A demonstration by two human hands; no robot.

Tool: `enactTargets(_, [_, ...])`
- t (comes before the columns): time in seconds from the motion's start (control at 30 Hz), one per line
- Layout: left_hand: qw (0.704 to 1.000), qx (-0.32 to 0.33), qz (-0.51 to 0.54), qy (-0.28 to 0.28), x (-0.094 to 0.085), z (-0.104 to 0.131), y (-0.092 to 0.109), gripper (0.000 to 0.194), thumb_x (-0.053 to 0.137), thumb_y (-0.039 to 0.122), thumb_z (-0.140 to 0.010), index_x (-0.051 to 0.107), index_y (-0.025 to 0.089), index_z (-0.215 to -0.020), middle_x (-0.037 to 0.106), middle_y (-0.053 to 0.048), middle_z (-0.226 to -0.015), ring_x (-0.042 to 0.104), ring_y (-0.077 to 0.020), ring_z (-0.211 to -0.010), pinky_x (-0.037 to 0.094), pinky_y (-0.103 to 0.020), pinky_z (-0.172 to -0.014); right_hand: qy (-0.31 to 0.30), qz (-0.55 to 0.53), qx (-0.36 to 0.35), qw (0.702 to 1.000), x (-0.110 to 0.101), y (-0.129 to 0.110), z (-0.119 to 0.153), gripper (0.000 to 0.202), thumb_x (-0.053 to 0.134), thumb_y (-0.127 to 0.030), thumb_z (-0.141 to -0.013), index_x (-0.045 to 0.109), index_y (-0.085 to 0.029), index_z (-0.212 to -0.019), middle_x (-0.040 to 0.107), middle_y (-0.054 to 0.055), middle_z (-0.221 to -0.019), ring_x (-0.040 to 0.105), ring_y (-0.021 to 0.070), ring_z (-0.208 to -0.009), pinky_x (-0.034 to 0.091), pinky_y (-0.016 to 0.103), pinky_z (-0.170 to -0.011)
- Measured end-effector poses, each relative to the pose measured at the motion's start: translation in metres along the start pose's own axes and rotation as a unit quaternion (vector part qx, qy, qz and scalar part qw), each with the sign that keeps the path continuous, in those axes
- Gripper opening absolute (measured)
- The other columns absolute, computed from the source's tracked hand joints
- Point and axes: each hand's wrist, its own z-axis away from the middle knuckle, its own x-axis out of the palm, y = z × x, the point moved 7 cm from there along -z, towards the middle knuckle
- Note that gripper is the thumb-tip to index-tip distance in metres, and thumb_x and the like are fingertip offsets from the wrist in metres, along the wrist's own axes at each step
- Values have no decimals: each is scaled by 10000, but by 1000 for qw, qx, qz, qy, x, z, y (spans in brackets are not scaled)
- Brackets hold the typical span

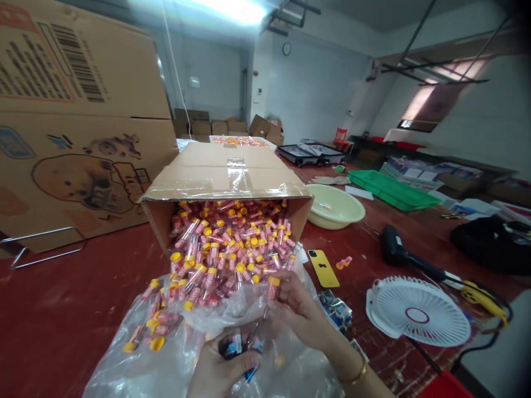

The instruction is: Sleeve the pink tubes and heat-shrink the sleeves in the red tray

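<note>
On the table (53, 309), the carton (194, 168) looks stiff, the plastic liner (120, 370) limp and slippery. Our left hand (222, 367) grips dark packets (235, 345), likely slick, best held by their edges. By the carton mouth's lower right corner, our right hand (305, 315) pinches a capped tube (273, 282), probably light, rigid; fingers hide its lower end and the packets' number

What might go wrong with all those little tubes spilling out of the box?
Tubes crowd the open mouth of the box, some already on the plastic, so a tug on it might slide more out.

The left hand holds a dark item that could slip among the plastic's folds.

The phone lies near the right hand, and might get nudged.
</note>
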Motion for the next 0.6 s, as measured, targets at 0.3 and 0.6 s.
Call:
enactTargets(0.3, [999,29,-28,19,-2,-6,-2,344,871,350,-474,762,161,-740,713,-61,-712,606,-206,-642,473,-258,-596,-55,53,16,997,12,-5,4,311,640,-291,-820,422,-258,-1040,521,-16,-836,512,131,-748,433,240,-638])
enactTargets(0.6, [978,-120,167,-43,38,8,-11,351,836,408,-570,740,105,-717,669,-69,-568,596,-159,-533,490,-231,-535,-55,-80,57,994,28,25,28,567,837,-367,-575,390,-251,-904,518,-8,-914,515,128,-733,439,232,-590])
